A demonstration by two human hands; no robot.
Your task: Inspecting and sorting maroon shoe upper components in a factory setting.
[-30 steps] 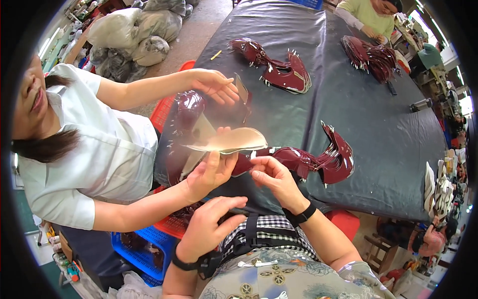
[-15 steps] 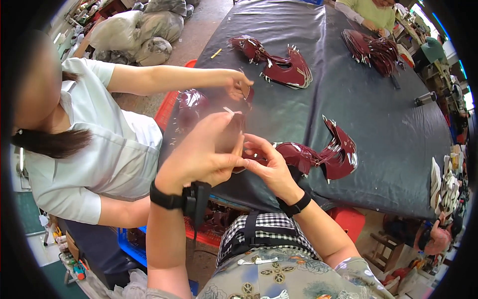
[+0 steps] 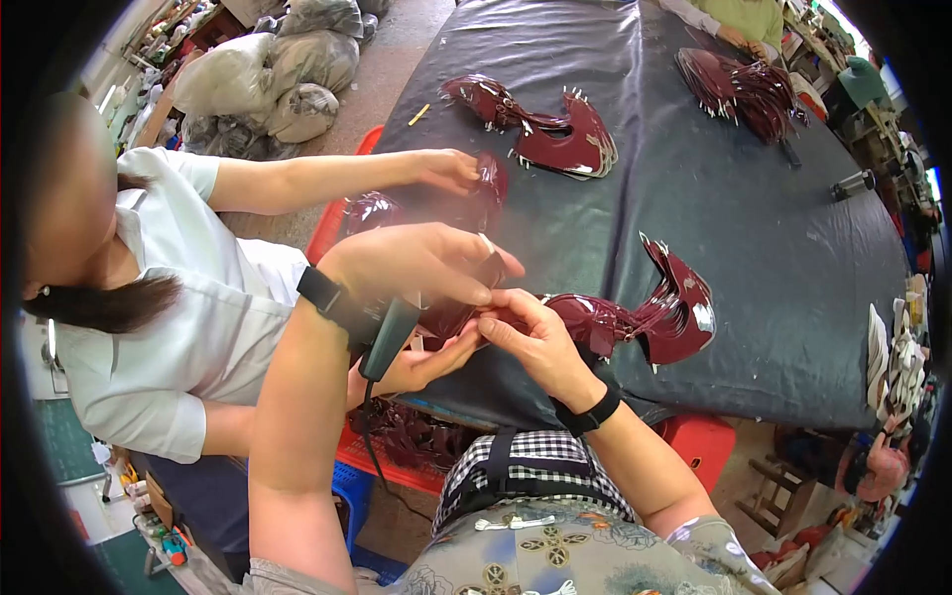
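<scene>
My left hand (image 3: 421, 260), blurred, has its thumb and fingers closed on a glossy dark red shoe-upper piece (image 3: 448, 315). A pale tab shows at its fingertips. Thumb and fingers of my right hand (image 3: 538, 335) pinch the same piece's right edge. A co-worker's hand (image 3: 428, 365) is under the piece, below my left wrist; whether it grips the piece I cannot tell. The co-worker's other hand (image 3: 451, 171) is beside another dark red piece (image 3: 490, 183) farther off. A stack of shoe uppers (image 3: 679, 315) lies right of my right hand.
The black-covered table (image 3: 773, 258) also bears a stack of dark red uppers (image 3: 565, 147) and a bigger pile (image 3: 739, 94) at far right, by another person. A red crate (image 3: 332, 226) is at the left edge. Stuffed bags (image 3: 233, 79) lie on the floor.
My left forearm has swung left and its fingers have stretched farther over the piece. The co-worker's near hand now shows under it. My right hand has barely moved.
</scene>
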